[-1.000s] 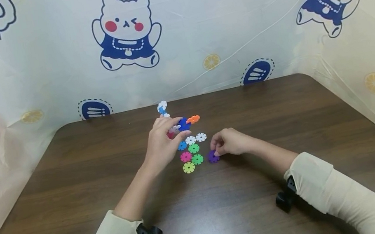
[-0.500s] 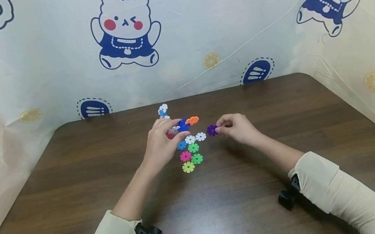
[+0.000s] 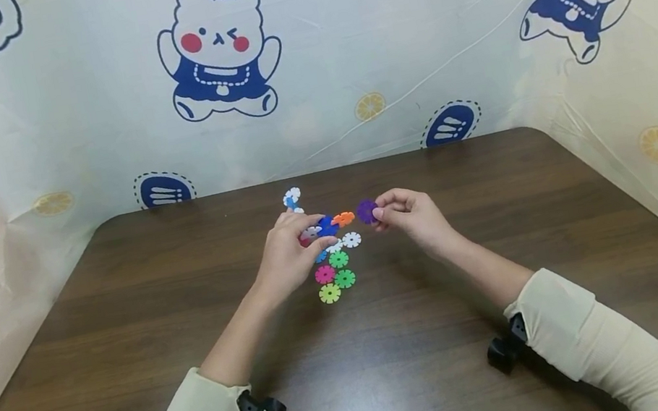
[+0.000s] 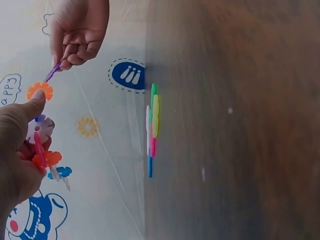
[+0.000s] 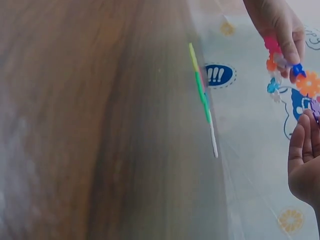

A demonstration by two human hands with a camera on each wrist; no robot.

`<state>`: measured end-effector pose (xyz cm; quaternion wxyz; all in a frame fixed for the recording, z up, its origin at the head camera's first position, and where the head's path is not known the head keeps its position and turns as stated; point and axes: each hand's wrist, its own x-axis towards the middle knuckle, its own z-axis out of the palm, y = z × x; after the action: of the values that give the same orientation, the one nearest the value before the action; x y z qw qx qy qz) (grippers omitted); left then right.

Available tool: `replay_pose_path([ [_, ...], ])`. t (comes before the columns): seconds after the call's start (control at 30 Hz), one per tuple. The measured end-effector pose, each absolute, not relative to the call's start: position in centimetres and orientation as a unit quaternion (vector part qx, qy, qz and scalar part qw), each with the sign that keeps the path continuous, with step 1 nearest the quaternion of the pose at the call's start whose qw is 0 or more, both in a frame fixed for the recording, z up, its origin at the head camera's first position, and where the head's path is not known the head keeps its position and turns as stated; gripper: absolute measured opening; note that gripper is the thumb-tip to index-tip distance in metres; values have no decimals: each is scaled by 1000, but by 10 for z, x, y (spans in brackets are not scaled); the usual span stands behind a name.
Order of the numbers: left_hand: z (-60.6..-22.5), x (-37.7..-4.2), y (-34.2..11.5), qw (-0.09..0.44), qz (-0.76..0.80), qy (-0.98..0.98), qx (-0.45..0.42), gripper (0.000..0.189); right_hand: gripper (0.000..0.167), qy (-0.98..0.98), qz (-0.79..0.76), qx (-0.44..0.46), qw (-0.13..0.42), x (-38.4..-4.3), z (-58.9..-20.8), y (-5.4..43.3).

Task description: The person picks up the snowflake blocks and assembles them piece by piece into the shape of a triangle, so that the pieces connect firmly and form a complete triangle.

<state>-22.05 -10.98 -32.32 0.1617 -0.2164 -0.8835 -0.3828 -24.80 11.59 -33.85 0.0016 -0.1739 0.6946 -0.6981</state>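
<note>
Holding a purple disc (image 3: pixel 367 212) between thumb and fingers, the right hand (image 3: pixel 416 219) sits at 3 o'clock from a chain of notched discs (image 3: pixel 312 231), which the left hand (image 3: pixel 287 253) grips between thumb and fingers. Neither hand is released. Head view: the purple disc lies just beside the orange disc (image 3: pixel 343 219) at the chain's 3 o'clock end; whether their rims touch cannot be told. Next inward, at 9 o'clock from the orange disc, comes a dark blue disc (image 3: pixel 327 226), beside the left fingertips. The chain's far end, a white disc (image 3: pixel 293 193) with light blue adjoining, shows at 12 o'clock from the left hand. Left wrist view adds a pink disc (image 4: pixel 40 150) and a second orange disc (image 4: pixel 48 160) in the chain, at 6 o'clock from the left thumb; parts behind the fingers are hidden. Flat on the brown table (image 3: pixel 346 379), at 6 o'clock from the chain, lies a group of discs, joined or separate unclear: a yellow disc (image 3: pixel 330 293) nearest the person, a second pink disc (image 3: pixel 325 274) at its 12 o'clock, two green discs (image 3: pixel 345 278) toward 1 o'clock, then blue and white ones farther off. A bear-printed sheet (image 3: pixel 338 35) hangs at 12 o'clock beyond the table.
</note>
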Motion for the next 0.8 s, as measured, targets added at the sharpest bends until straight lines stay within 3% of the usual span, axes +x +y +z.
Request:
replay_pose_path([
  [0.43, -322, -221, -105, 239, -294, -880, -285, 35, 18, 695, -700, -166, 16, -244, -334, 113],
  [0.8, -322, -220, -106, 279, -275, -870, -300, 36, 18, 715, -681, -157, -26, -237, -332, 106],
])
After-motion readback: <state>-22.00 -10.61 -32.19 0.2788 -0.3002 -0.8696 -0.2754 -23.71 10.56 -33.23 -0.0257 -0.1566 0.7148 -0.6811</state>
